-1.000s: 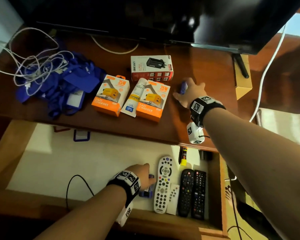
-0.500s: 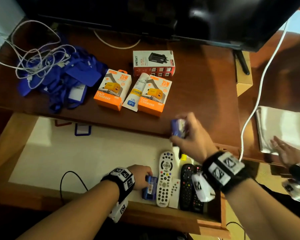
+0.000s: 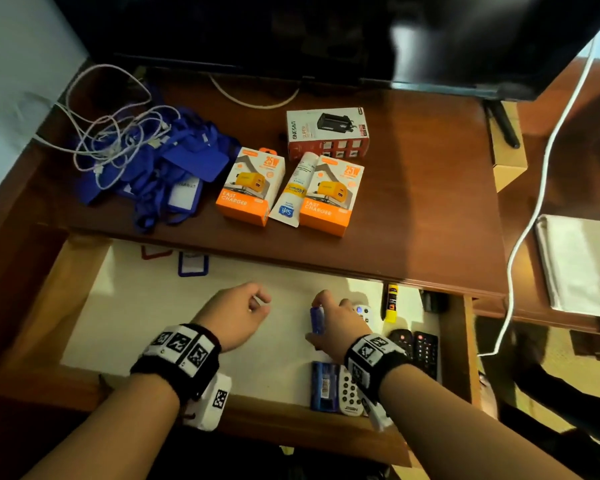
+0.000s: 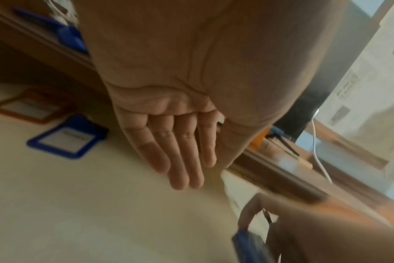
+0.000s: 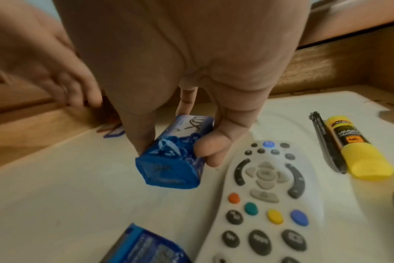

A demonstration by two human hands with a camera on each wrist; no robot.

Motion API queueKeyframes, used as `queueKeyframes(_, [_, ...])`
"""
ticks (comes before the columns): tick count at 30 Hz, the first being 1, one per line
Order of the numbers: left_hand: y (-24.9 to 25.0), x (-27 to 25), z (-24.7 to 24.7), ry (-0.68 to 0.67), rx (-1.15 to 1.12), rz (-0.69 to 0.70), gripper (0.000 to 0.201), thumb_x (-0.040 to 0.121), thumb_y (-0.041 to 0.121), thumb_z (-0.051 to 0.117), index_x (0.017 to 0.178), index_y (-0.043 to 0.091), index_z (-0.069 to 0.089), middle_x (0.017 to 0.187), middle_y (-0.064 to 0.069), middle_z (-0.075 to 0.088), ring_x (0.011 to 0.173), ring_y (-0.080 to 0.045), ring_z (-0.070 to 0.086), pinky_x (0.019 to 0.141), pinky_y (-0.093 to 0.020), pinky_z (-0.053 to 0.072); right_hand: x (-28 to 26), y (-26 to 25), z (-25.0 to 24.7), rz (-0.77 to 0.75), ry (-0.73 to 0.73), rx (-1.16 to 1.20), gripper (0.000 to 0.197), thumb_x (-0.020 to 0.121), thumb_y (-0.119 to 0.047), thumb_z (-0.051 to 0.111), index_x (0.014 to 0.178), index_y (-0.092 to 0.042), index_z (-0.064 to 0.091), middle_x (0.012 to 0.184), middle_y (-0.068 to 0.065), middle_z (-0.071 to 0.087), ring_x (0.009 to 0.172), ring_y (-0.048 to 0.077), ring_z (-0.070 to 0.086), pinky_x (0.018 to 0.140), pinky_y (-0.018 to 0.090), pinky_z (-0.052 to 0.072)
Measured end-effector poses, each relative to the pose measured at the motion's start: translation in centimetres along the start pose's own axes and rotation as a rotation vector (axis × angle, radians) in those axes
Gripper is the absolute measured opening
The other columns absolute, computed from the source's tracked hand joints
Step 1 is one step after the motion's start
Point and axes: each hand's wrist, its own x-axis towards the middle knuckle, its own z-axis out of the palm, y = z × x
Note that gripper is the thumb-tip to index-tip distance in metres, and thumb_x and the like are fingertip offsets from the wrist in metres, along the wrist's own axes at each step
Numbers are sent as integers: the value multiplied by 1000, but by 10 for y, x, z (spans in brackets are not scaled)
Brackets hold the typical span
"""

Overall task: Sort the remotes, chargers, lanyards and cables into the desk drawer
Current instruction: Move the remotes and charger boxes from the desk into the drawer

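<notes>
The right hand (image 5: 191,99) was clamped on a small blue pack (image 5: 175,154), with the fingers on one side and the thumb on the other. It held the pack just over the drawer (image 3: 94,299) floor, beside the top of the white remote (image 5: 265,192). The left hand (image 3: 236,317) was over the middle of the drawer with its fingers loosely curled, holding nothing.

Some of the job looked done. The white remote lay near the drawer's right side, and the two black remotes (image 3: 416,351) lay between it and that right edge. Another blue pack (image 3: 323,386) lay at the drawer's front edge, touching the white remote. A pen (image 5: 326,142) and a yellow glue stick (image 5: 358,149) lay near the back right corner.

A lot was left, I think. On the desk (image 3: 430,202), the white cables (image 3: 118,143) and blue lanyards (image 3: 174,174) were piled at the left edge. Two orange charger boxes (image 3: 250,188) and a white charger box (image 3: 326,133) sat in the middle, with a tube (image 3: 291,195) between the orange ones.
</notes>
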Motion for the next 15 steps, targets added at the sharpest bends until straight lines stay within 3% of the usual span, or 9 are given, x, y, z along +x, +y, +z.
queueKeyframes(4, [15, -3, -42, 194, -125, 111, 2, 95, 32, 66, 94, 34, 67, 88, 13, 69, 83, -6, 66, 84, -35, 56, 13, -4, 14, 46, 1, -64, 60, 83, -38, 79, 123, -24, 37, 124, 18, 52, 107, 42, 62, 92, 48, 56])
queueKeyframes(7, [39, -1, -70, 319, -114, 245, 3, 97, 32, 66, 97, 32, 69, 84, 18, 69, 81, 0, 64, 78, -30, 55, 13, -1, 21, 72, -1, -166, 59, 86, -43, 75, 128, -23, 37, 127, 18, 53, 119, 40, 55, 94, 47, 52])
queueKeyframes(10, [60, 7, -91, 473, -44, 368, 8, 96, 35, 66, 103, 31, 67, 83, 20, 61, 86, -8, 57, 78, -33, 51, 10, 1, 27, 96, 4, -222, 59, 89, -45, 70, 133, -26, 37, 132, 18, 46, 127, 41, 47, 98, 48, 51])
queueKeyframes(12, [67, 20, -101, 567, 42, 384, 23, 92, 39, 69, 112, 30, 64, 92, 14, 58, 97, -17, 51, 84, -38, 49, 8, 0, 31, 120, 27, -206, 57, 89, -45, 70, 133, -24, 39, 134, 17, 41, 127, 40, 44, 99, 48, 50])
queueKeyframes(15, [69, 45, -114, 558, 245, 285, 61, 83, 50, 75, 136, 31, 51, 126, -3, 55, 118, -29, 44, 98, -42, 42, 8, -4, 34, 165, 36, -172, 46, 91, -32, 67, 129, -20, 44, 135, 14, 39, 127, 38, 46, 99, 48, 50])
